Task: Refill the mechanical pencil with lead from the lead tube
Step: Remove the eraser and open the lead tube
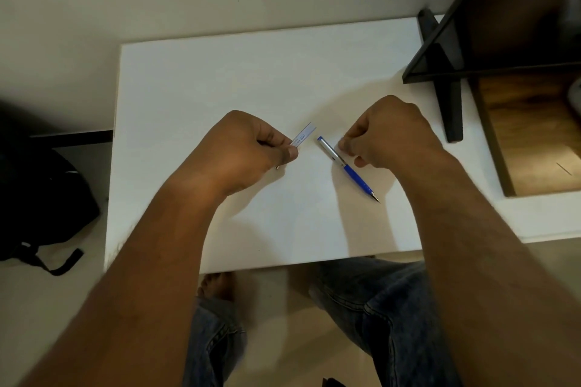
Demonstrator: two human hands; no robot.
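A mechanical pencil (349, 170) with a blue grip and a silver upper barrel lies diagonally on the white table (220, 78), tip pointing to the near right. My right hand (388, 135) is curled into a fist just right of it, fingertips against the silver barrel. I cannot see whether anything thin is pinched between them. My left hand (248, 148) pinches the lead tube (303, 134), a small flat white and blue case that sticks out toward the pencil's top end. A tiny metal piece (277, 167) shows below the left hand.
A black metal frame leg (446, 97) stands on the table's right side, with a wooden shelf (528, 122) behind it. A black bag (41, 198) lies on the floor to the left. My knees in jeans (371, 308) are under the near edge.
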